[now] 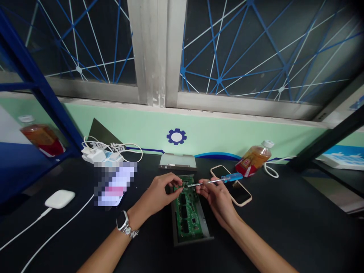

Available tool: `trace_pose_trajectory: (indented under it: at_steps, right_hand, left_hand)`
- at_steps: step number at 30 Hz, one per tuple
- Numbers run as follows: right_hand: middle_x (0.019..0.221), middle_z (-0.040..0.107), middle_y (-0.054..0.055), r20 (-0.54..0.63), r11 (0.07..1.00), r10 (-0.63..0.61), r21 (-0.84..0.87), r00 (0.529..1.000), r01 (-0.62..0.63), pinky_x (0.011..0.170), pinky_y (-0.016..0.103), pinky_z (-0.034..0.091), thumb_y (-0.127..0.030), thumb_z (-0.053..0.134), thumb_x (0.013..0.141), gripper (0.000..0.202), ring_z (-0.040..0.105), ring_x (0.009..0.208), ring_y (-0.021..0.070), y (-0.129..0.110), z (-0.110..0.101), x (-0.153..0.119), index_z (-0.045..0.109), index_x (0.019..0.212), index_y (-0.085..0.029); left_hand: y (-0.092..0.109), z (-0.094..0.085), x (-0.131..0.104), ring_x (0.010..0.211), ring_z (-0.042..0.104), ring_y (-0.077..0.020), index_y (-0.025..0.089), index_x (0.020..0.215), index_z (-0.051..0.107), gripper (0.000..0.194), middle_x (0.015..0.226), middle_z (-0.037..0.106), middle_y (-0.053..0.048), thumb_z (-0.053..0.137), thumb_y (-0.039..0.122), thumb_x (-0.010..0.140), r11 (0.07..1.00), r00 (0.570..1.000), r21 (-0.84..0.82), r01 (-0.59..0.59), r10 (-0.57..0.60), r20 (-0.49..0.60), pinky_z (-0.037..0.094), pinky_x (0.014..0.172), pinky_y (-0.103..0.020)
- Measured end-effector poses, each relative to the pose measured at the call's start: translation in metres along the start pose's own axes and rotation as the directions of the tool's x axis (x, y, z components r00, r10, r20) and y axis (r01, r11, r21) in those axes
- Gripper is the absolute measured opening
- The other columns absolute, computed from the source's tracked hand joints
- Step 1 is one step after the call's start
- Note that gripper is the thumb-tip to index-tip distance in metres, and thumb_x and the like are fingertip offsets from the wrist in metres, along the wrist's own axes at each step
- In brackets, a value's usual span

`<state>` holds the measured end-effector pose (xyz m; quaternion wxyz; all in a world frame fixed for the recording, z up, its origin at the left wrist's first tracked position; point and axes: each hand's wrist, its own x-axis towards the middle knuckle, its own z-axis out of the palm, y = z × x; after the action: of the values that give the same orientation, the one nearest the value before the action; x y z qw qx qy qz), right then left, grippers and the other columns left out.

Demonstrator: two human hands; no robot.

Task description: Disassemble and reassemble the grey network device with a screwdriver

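Nearest the camera: your two bare forearms, reaching in over a black table (264, 227); a watch (122, 221) and a bracelet (133, 232) on your left wrist.

Item: green circuit board (189, 216), seated in a metal tray (206, 223) on the table between your arms, its long side running away from you.

Item: your left hand (157, 195), over the board's far end, thumb and fingertips drawn close together; whether they pinch a small part, you cannot tell.

Item: your right hand (218, 197), fingers closed on the shaft of a screwdriver (233, 177) with a blue handle; the shaft lies nearly level, its tip near your left fingertips.

Item: phone in a pale case (241, 192), flat on the table beyond your right hand, partly covered by it.

Item: drink bottle (254, 158), white-capped, tilted in view, past the phone.

Item: metal cover plate (178, 162), beyond the board, near the green wall (142, 129).

Item, left side: lit screen, pixelated (118, 185); white charger case (60, 199) with cable; white plugs and cords (99, 154) behind.
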<state>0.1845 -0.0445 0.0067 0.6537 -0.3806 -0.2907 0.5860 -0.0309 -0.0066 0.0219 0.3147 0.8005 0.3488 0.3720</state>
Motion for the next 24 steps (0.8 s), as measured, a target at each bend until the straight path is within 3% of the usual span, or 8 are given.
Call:
trace_pose_trajectory:
  at_steps: [5,14,24]
  right_hand:
    - [0.084,0.073,0.003,0.006,1.000,0.008,0.003,1.000,-0.008,0.074,0.038,0.057,-0.023,0.079,0.075,0.040,0.071,0.073,0.0201,0.000,0.001,-0.001,0.042,0.089,-0.023]
    - [0.091,0.075,0.007,-0.037,0.998,0.068,-0.001,0.997,-0.068,0.067,0.031,0.058,-0.023,0.082,0.072,0.043,0.073,0.076,0.0209,-0.006,0.002,-0.002,0.046,0.096,-0.022]
    - [0.092,0.075,0.006,-0.002,0.997,0.068,-0.029,0.998,-0.068,0.048,0.021,0.051,-0.029,0.083,0.073,0.033,0.066,0.058,0.0128,-0.011,-0.001,-0.001,0.054,0.086,-0.019]
  left_hand:
    - [-0.001,0.002,-0.001,0.072,0.059,-0.0132,0.020,0.090,0.068,0.011,0.084,0.067,-0.002,0.057,0.021,0.089,1.000,0.999,0.019,0.008,-0.009,0.047,0.048,0.068,-0.027]
    - [0.005,-0.001,-0.002,0.074,0.058,-0.0132,0.020,0.092,0.062,0.012,0.087,0.064,-0.003,0.051,0.025,0.095,0.998,0.999,0.050,-0.037,0.038,-0.006,0.047,0.069,-0.027]
    - [0.019,0.005,-0.006,0.080,0.058,-0.0146,0.020,0.100,0.050,0.011,0.092,0.060,-0.003,0.040,0.021,0.100,0.986,0.997,0.142,-0.083,0.081,0.022,0.047,0.073,-0.030]
